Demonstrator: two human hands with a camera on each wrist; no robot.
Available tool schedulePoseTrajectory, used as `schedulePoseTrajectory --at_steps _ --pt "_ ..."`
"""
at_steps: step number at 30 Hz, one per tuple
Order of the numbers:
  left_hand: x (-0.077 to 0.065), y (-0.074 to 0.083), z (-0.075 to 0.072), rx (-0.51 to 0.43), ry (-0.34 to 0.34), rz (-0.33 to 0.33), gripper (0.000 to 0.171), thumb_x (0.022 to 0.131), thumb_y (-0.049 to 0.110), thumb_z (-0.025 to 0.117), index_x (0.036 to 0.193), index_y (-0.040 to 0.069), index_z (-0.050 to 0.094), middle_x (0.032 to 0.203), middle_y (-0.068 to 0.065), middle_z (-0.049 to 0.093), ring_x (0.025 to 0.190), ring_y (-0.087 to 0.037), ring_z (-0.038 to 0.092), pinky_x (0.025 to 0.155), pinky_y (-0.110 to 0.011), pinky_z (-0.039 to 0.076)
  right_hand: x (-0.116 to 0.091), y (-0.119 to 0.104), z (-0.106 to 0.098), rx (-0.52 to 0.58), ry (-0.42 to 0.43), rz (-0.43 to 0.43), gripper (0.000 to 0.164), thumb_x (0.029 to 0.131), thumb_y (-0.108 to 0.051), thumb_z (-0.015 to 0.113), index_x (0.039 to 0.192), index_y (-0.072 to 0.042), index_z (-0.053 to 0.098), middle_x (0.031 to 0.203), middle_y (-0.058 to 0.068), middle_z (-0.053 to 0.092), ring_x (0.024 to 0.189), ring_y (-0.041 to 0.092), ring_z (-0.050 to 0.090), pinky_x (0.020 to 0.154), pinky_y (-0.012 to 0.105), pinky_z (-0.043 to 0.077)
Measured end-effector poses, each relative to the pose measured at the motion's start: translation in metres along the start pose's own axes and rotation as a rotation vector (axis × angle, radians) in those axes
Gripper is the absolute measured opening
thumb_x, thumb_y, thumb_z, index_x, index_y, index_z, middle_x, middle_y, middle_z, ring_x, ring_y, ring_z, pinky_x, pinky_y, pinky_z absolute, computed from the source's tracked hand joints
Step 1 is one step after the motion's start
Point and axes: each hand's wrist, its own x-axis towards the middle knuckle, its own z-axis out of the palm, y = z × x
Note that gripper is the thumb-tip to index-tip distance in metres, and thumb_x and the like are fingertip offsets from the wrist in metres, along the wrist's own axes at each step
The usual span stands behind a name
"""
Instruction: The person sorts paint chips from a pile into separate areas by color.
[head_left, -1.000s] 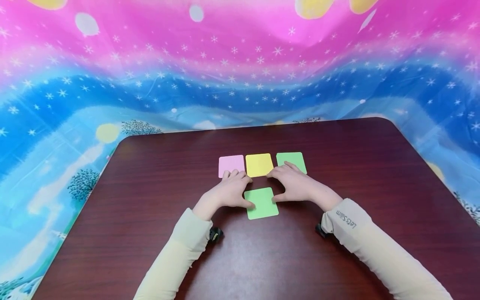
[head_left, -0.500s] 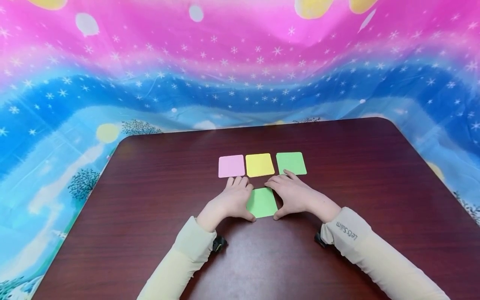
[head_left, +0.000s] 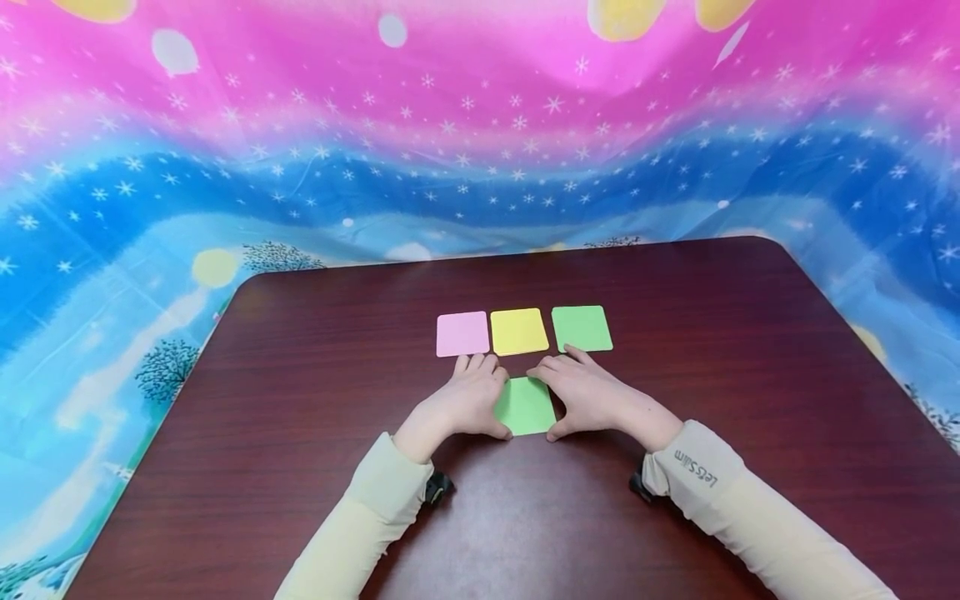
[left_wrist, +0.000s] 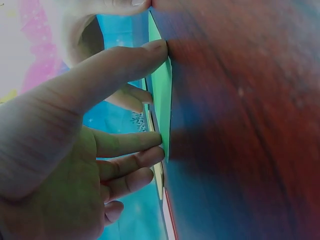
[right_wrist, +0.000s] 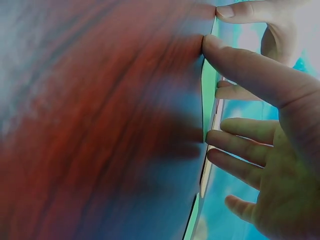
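A green square card [head_left: 527, 407] lies flat on the table between my two hands. My left hand [head_left: 467, 402] touches its left side, thumb at the near corner and fingertips by the far one. On the opposite side, my right hand [head_left: 596, 393] rests its thumb near the other near corner, with fingers reaching along the far edge. The left wrist view shows the left thumb [left_wrist: 150, 56] and fairly straight fingers at the card [left_wrist: 162, 95]. In the right wrist view, the right thumb [right_wrist: 220, 50] meets the card's edge [right_wrist: 207, 92].
Beyond the hands, a pink card [head_left: 462, 333], a yellow card [head_left: 519, 331] and a second green card [head_left: 582, 327] lie in a row. They rest on a dark red-brown wooden table [head_left: 315, 358]. A patterned cloth [head_left: 480, 133] hangs behind it.
My left hand has drawn back a little toward me, its thumb moving to the near green card's corner. The right thumb has also slid nearer. Little differs over the last half second.
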Motion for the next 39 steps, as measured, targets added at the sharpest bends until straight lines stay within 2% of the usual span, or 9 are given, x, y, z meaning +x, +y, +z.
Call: schedulePoseTrajectory --at_steps 7,15,23,31,39 --pt "-0.0012 0.0007 0.0002 -0.009 0.002 -0.004 0.069 0.059 0.053 0.076 0.106 0.007 0.054 0.097 -0.002 0.046 0.094 -0.02 0.038 0.078 -0.034 0.026 0.0011 -0.0017 0.0006 0.025 -0.009 0.02 0.085 0.056 -0.043 0.081 0.124 -0.004 0.049 0.113 0.006 0.051 0.112 0.023 0.047 0.106 0.049 0.02" --pt "-0.0017 0.0 0.0017 -0.005 0.006 0.002 0.067 0.06 0.052 0.075 0.105 0.008 0.055 0.096 -0.003 0.044 0.093 -0.02 0.038 0.076 -0.033 0.025 0.0016 -0.0018 0.0016 0.078 -0.031 0.033 0.084 0.057 -0.039 0.081 0.124 -0.003 0.047 0.104 0.005 0.049 0.101 0.025 0.043 0.096 0.043 0.032" --pt "-0.001 -0.0005 -0.0003 -0.02 -0.006 0.002 0.066 0.061 0.052 0.075 0.105 0.008 0.054 0.097 -0.003 0.044 0.092 -0.02 0.037 0.076 -0.034 0.025 0.0025 -0.0028 -0.002 0.051 -0.043 0.092 0.087 0.055 -0.045 0.081 0.123 -0.003 0.046 0.103 0.007 0.047 0.099 0.026 0.04 0.091 0.042 0.035" --pt "-0.0004 -0.0003 0.0023 -0.044 -0.017 0.007 0.069 0.062 0.051 0.075 0.111 0.007 0.053 0.1 -0.003 0.044 0.094 -0.02 0.037 0.076 -0.034 0.025 0.007 -0.0015 -0.0031 0.079 -0.099 0.101 0.089 0.055 -0.043 0.082 0.123 -0.002 0.044 0.105 0.008 0.044 0.101 0.027 0.038 0.087 0.04 0.036" --pt "-0.0041 0.0016 0.003 -0.046 0.017 0.034 0.074 0.058 0.056 0.076 0.11 0.008 0.053 0.098 -0.002 0.044 0.09 -0.018 0.038 0.074 -0.032 0.024 0.0053 -0.0042 -0.0021 0.158 -0.076 0.087 0.074 0.055 -0.034 0.082 0.114 -0.003 0.048 0.099 0.005 0.037 0.089 0.02 0.04 0.079 0.032 0.038"
